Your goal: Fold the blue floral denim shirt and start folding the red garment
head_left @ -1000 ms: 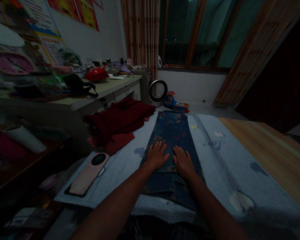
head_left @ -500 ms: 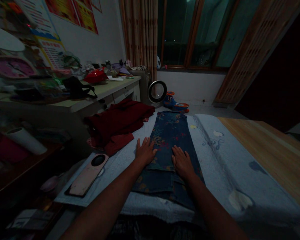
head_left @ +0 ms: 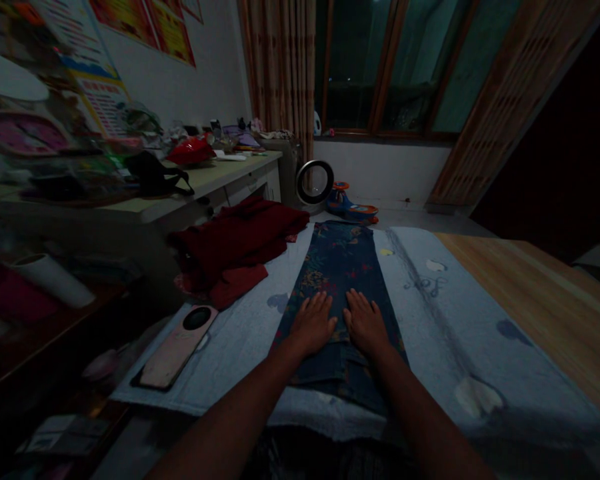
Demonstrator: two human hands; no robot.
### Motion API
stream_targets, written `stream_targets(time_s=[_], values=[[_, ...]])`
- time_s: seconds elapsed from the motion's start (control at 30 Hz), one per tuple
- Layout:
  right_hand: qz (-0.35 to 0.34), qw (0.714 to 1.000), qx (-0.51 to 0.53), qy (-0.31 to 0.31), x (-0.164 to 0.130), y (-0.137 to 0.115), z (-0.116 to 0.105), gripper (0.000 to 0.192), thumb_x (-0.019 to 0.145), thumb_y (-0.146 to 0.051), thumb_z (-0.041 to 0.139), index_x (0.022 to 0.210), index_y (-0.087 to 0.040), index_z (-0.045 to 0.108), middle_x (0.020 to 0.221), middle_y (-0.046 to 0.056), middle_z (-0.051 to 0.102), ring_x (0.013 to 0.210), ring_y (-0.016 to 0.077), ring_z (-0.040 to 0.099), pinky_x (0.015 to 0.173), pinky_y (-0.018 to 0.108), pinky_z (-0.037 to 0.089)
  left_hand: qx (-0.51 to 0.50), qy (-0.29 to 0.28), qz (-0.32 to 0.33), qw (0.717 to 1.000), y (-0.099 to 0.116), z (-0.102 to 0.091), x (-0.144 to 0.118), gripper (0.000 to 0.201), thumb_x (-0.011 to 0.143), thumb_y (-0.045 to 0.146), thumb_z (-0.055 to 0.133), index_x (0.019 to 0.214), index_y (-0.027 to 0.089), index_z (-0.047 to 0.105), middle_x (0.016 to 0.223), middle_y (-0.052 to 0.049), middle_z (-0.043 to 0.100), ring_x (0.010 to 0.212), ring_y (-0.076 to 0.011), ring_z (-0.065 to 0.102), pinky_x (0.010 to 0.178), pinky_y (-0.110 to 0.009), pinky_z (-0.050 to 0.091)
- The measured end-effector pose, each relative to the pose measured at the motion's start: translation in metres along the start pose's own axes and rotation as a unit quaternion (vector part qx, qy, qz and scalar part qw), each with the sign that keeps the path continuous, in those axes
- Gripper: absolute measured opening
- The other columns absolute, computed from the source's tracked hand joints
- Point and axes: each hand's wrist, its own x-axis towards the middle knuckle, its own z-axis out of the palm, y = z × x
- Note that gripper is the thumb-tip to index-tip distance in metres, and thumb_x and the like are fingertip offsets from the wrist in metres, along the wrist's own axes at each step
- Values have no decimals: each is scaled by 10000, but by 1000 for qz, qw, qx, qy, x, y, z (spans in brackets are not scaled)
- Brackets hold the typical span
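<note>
Meanwhile the left hand [head_left: 313, 325] had slid back from the trousers' [head_left: 341, 267] left edge to rest beside the right hand [head_left: 365, 325], both lying flat with fingers spread, gripping nothing, smoothing the trousers flat on the blanket [head_left: 445, 313].

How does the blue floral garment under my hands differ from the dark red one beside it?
The blue floral garment lies flat and narrow in a long strip; the dark red garment sits bunched and rumpled. Both the left hand and right hand press flat on the blue one; nothing touches the red. Both rest on the light blue blanket.
</note>
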Motion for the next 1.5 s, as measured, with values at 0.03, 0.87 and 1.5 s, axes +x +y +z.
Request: stream_targets(time_s=[0.03, 0.87, 1.5], values=[[3, 1000, -1, -1, 0, 1, 0, 533, 982, -367, 285, 1481, -191, 349, 1557, 76, 306, 1425, 247, 274, 1132, 485, 201, -1, 1, -2, 1000, 0, 0, 0, 577, 979, 435, 293, 1489, 167, 308, 1571, -85, 283, 1460, -222, 201, 1182, -437, 178], [136, 987, -65, -52, -7, 46, -23, 615, 956, -555, 316, 1473, -225, 369, 1585, 112, 225, 1449, 377, 125, 1102, 640, 97, -9, 6, -7, 1000, 1, -1, 0, 579, 985, 452, 261, 1481, 159, 318, 1565, -89, 298, 1457, -221, 210, 1181, -444, 173], [18, 999, 24, -45, -11, -31, -12, 545, 967, -343, 305, 1483, -171, 342, 1580, 72, 243, 1449, 242, 209, 1149, 499, 157, -10, 11, -18, 1000, 1, -2, 0, 533, 950, 262, 330, 1455, 95, 365, 1550, -116, 323, 1448, -226, 238, 1185, -421, 185]])
